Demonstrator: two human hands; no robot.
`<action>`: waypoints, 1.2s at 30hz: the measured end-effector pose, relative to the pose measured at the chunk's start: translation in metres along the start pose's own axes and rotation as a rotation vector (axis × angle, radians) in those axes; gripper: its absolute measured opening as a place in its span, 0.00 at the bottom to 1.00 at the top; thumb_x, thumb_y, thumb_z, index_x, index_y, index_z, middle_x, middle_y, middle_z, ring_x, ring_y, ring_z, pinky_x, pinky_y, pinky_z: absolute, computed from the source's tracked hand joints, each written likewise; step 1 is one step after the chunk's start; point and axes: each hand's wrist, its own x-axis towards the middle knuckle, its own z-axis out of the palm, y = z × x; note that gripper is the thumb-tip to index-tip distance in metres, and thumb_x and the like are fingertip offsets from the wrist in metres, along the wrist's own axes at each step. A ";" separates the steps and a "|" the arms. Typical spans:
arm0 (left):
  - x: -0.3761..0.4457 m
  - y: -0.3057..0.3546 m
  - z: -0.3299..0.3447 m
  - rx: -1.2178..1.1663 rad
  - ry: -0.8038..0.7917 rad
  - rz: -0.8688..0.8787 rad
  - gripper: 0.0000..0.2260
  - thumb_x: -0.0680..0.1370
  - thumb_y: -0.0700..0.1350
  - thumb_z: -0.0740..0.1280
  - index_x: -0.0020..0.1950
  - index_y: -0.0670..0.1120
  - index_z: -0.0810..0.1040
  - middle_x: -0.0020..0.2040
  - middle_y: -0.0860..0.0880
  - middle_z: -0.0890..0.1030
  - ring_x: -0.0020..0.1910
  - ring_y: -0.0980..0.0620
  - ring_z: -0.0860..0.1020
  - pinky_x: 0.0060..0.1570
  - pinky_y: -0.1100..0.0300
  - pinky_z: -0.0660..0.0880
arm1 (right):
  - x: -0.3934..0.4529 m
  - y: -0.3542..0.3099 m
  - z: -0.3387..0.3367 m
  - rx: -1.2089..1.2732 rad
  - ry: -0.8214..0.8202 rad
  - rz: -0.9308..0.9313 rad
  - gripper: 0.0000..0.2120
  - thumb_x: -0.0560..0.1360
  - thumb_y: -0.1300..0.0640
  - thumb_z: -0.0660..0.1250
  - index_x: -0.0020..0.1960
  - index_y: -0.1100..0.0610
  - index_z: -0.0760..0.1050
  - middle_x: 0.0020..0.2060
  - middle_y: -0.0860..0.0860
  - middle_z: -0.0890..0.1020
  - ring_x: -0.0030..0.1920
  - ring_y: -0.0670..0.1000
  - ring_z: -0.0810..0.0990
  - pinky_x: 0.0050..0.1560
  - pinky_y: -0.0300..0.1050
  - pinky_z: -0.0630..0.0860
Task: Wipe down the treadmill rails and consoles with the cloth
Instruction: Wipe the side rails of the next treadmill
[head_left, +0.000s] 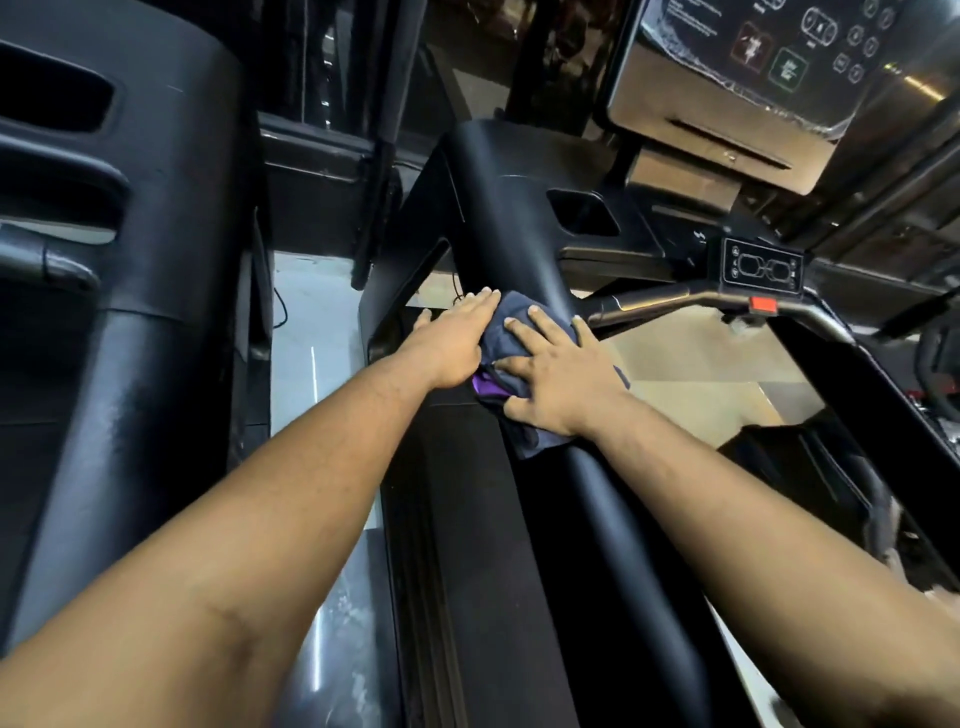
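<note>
Left hand (457, 343), right hand (558, 374) press cloth (511, 332) (bunched) on rail (587, 499).

Single head-worn view, wide-angle, looks forward and down, close over treadmill rail (524, 244); console (727, 67) upper right.

A gym floor: black treadmill rails (519, 249), a touchscreen console (737, 62), a neighbouring machine (130, 260) alongside.

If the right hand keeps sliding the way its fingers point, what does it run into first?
The right hand, flat on the cloth, points up along the black rail. Bare rail comes first; further up, the rectangular recess probably lies slightly right of that line, though depth is uncertain.
</note>
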 end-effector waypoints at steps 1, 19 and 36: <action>-0.007 0.005 0.002 0.003 -0.006 0.003 0.36 0.81 0.37 0.60 0.85 0.51 0.47 0.85 0.53 0.48 0.83 0.52 0.51 0.79 0.37 0.51 | -0.012 -0.002 0.002 0.006 -0.001 0.002 0.30 0.76 0.32 0.58 0.77 0.36 0.65 0.84 0.46 0.51 0.83 0.52 0.42 0.79 0.68 0.45; -0.092 0.059 0.051 -0.002 -0.056 0.011 0.35 0.81 0.37 0.58 0.85 0.51 0.47 0.85 0.51 0.50 0.84 0.53 0.50 0.79 0.36 0.51 | -0.139 -0.031 0.031 0.091 0.034 0.051 0.36 0.70 0.32 0.54 0.77 0.38 0.66 0.84 0.47 0.52 0.83 0.52 0.44 0.79 0.66 0.46; -0.283 0.156 0.165 -0.164 0.010 -0.134 0.36 0.79 0.46 0.58 0.85 0.54 0.46 0.81 0.45 0.65 0.77 0.43 0.68 0.76 0.42 0.63 | -0.342 -0.069 0.072 0.074 0.171 -0.107 0.39 0.66 0.32 0.43 0.68 0.39 0.78 0.79 0.43 0.66 0.82 0.49 0.55 0.75 0.57 0.59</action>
